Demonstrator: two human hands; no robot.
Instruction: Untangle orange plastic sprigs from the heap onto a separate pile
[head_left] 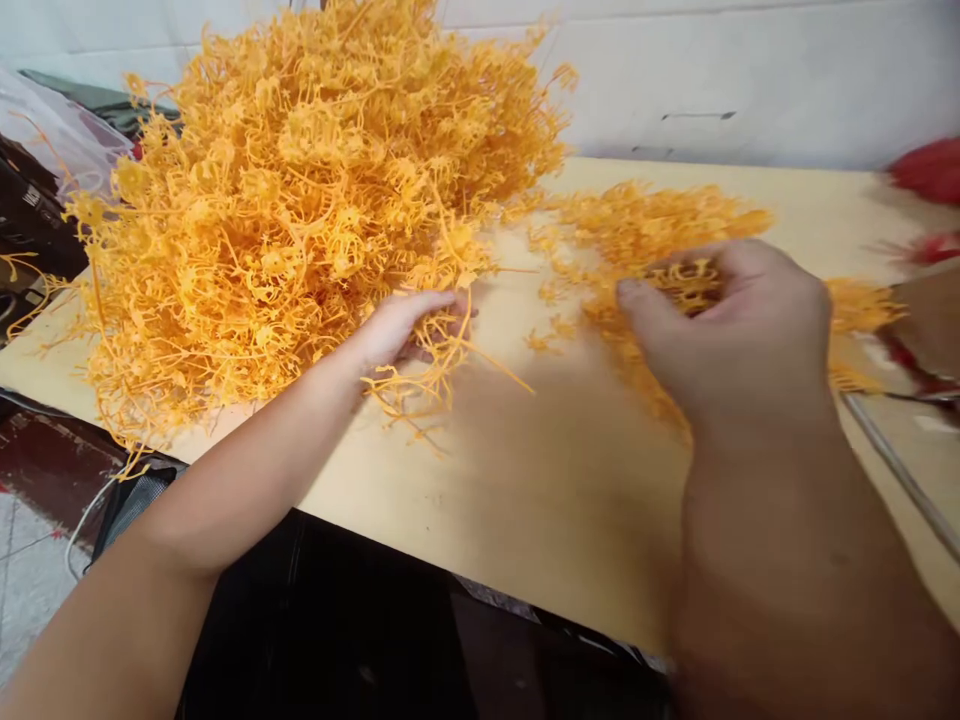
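Observation:
A big heap of orange artificial flower sprigs (315, 190) covers the left and back of the pale table. At its front right edge, my left hand (412, 325) is closed around a loose orange sprig (427, 385), its stem poking out to the right. My right hand (742, 320) is over a smaller spread of orange sprigs (637, 225) on the right. Its thumb curls toward the fingers, and orange pieces show inside the curl. Part of the smaller spread is hidden behind that hand, and this area is slightly blurred.
The wooden table (540, 480) meets a white wall (750, 80) at the back. Red items (930, 172) and a brown cardboard piece (934, 310) sit at the right edge, near a metal rod (900, 470). A clear plastic bag (60, 120) is at the far left.

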